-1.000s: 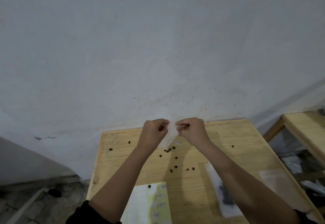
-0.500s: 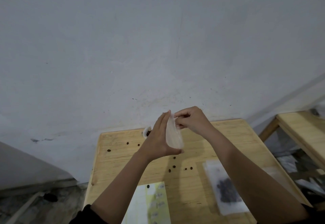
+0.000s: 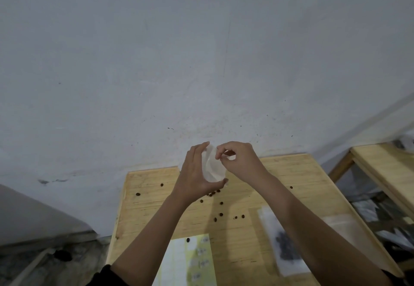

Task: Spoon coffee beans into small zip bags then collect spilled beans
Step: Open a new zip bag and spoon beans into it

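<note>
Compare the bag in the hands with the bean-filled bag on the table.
The held bag is aloft, gripped by the left hand and pinched by the right hand; the table bag lies flat on the table. The held bag looks empty; the table bag holds dark beans. Both are clear plastic.

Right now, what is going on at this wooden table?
A person holds a small clear plastic zip bag up above the light wooden table: the left hand grips its side, the right hand pinches its top edge. Dark brown coffee beans lie scattered on the table. Another clear bag with beans inside lies flat at the right.
</note>
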`<state>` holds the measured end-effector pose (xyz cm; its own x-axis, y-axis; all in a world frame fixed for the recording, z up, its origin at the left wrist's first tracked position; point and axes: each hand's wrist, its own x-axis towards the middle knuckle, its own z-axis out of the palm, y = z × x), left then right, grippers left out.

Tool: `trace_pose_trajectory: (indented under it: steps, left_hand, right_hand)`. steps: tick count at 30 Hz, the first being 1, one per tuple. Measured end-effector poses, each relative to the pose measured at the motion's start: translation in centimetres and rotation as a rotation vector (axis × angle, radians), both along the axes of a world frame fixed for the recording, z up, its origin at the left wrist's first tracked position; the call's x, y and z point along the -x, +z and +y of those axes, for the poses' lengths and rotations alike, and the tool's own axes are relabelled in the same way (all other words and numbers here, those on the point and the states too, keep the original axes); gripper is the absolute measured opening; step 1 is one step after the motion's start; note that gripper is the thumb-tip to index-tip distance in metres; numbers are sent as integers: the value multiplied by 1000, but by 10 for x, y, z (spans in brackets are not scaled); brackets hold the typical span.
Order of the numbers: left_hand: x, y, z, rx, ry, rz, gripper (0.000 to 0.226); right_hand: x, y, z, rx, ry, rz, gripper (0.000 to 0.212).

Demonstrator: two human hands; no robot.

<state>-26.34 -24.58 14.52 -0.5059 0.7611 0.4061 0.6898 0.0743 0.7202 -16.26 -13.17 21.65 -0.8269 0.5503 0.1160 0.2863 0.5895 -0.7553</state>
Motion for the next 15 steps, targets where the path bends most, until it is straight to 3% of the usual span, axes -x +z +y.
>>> trace_pose_trajectory:
  steps: [8, 15]
  left_hand:
    - [-2, -1, 5, -44, 15, 195, 94]
    - [3, -6, 7, -31, -32, 218, 95]
  right_hand:
    - [14, 3, -5, -170, 66, -384, 37]
    - [18, -2, -6, -156, 42, -445, 22]
